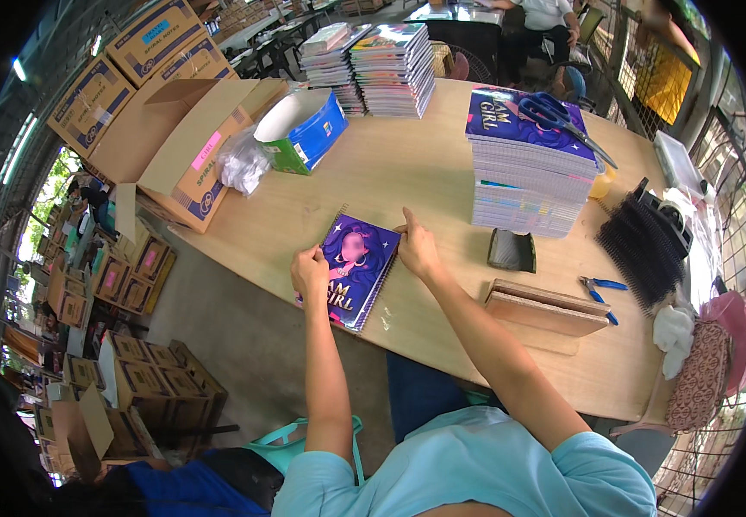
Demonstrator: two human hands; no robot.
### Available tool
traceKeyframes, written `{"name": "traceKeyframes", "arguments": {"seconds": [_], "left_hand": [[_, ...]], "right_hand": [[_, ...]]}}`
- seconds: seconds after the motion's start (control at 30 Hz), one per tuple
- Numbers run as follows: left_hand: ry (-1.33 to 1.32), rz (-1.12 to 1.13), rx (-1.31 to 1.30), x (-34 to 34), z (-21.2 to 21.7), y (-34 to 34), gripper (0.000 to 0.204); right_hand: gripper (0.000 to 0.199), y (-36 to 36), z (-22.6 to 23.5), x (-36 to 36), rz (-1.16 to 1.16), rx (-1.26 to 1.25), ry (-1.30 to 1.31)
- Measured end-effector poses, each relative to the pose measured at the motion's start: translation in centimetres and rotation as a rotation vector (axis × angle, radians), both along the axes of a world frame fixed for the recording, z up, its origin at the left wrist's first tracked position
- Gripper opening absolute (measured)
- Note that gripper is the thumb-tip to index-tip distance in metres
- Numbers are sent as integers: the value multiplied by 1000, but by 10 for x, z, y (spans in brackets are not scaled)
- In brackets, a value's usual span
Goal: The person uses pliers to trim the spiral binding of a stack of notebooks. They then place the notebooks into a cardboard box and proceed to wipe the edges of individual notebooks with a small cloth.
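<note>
A spiral notebook [362, 250] with a purple, glossy cover and a drawn figure lies tilted near the table's front edge. Some dark coil shows beyond its far left corner. My left hand [309, 274] grips its left edge, thumb over the cover and the other fingers partly hidden. At the upper right edge, my right hand [418, 246] holds the notebook's side, with one finger stretched away and the rest curled. To the right stands a tall stack of similar notebooks [524, 185], and blue-handled scissors [554, 116] rest on top of it.
A small black block [511, 251], a wooden holder [545, 310], blue-handled pliers [601, 295] and black spiral coils [640, 246] are on the right. Far left are an open carton [179, 168], a blue-green box [308, 138] and book stacks [390, 73]. Other people sit beyond.
</note>
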State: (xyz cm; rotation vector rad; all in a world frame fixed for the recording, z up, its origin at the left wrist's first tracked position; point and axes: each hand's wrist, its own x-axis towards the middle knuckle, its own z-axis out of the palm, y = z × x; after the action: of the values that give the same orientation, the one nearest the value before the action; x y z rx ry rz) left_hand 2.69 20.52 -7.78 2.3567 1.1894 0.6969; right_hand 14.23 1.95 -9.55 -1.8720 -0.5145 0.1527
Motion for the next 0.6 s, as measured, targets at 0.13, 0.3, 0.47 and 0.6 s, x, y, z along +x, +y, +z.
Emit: {"name": "traceKeyframes", "arguments": {"seconds": [0.13,0.3,0.47,0.6], "left_hand": [[22,40,-29,-7,7,-9,23],[-145,150,392,-62,-15,-6,32],[-477,153,-599,-107,-4,-33,37],[-492,135,-470,-103,-10,-17,37]], "right_hand": [[56,-4,0,0,12,2,-60],[56,-6,4,-12,64,-74,-177],[41,6,-4,13,62,21,-65],[39,21,3,17,84,-23,19]]}}
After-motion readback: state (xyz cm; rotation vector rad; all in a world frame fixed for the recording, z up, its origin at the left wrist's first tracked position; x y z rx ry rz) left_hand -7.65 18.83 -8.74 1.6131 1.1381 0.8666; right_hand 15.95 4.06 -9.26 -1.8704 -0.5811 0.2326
